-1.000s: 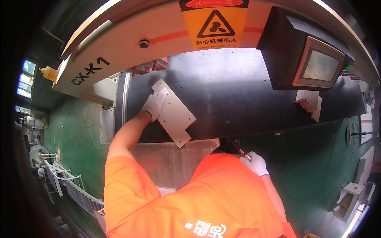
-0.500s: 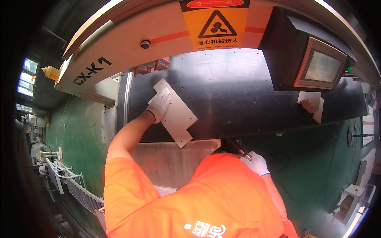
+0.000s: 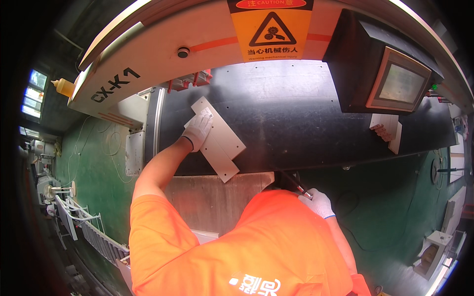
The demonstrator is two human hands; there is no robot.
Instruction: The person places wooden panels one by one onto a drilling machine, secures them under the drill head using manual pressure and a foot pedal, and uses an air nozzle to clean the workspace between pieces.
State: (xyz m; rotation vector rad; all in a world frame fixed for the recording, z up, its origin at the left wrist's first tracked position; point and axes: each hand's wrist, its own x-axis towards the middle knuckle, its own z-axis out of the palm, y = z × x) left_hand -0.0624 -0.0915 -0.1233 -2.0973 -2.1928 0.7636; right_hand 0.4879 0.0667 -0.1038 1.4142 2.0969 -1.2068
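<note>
My left hand, in a white knit glove, lies flat with fingers extended on a pale board. The board has a stepped outline and small holes, and rests aslant on the black machine table. A small white label shows by the fingertips. Low at my right side, my right hand, gloved too, is closed around a dark rod-like handle with a shiny metal end. The handle's far part disappears under the table edge beside my body, so its kind is unclear.
A machine beam with a yellow warning sign arches over the table. At right hangs a control screen; pale blocks stand below it. Red-tipped clamps sit behind the board. A roller conveyor stands on the green floor.
</note>
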